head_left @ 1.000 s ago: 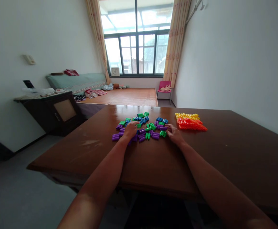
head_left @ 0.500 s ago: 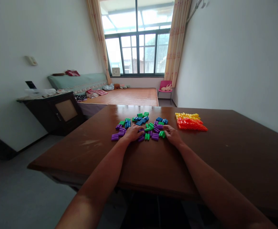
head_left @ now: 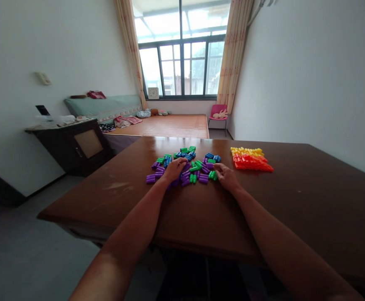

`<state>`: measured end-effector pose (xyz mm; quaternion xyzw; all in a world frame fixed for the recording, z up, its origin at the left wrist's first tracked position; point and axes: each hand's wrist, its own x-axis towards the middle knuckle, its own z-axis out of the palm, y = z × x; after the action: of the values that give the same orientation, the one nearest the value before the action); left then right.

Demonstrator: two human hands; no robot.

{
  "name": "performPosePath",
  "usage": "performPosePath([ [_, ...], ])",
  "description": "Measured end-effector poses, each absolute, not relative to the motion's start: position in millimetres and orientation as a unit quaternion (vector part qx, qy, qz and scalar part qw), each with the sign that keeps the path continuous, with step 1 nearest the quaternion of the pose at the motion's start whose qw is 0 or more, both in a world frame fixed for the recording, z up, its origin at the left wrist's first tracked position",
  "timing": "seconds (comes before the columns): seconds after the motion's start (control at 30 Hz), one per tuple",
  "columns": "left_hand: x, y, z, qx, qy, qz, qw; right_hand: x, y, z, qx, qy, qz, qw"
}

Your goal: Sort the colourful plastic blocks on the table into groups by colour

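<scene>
Small plastic tube-shaped pieces, joined in short rows, lie in a loose pile in front of me. Among them are purple pieces, green pieces and blue pieces. My left hand rests over the pile's left part, fingers stretched forward and slightly bent, covering some purple and blue ones. At the pile's right edge is my right hand, its fingers loosely bent and apart beside a purple row and a green piece. No piece shows clearly between the fingers of either hand.
Right of the pile, red-orange pieces and yellow pieces lie in neat rows on the brown table. Beyond the table are a bed and a pink chair. A dark cabinet stands at the left.
My left hand has shifted slightly away from me and to the left, uncovering purple pieces near its right side. My right hand stays almost where it was.
</scene>
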<state>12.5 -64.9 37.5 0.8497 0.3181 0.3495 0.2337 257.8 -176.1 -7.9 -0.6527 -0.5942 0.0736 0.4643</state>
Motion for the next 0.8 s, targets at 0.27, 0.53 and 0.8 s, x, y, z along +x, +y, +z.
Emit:
performPosePath([
  [0.27, 2, -49, 32, 0.83, 0.412, 0.358, 0.115, 257, -175, -8, -0.64, -0.603, 0.073, 0.471],
  [0.53, -12, -38, 37, 0.813, 0.486, 0.307, 0.091, 254, -178, -6, -0.633, -0.604, 0.073, 0.479],
  [0.8, -23, -30, 34, 0.822, 0.509, 0.254, 0.033, 255, -179, -3, -0.634, -0.597, 0.068, 0.486],
])
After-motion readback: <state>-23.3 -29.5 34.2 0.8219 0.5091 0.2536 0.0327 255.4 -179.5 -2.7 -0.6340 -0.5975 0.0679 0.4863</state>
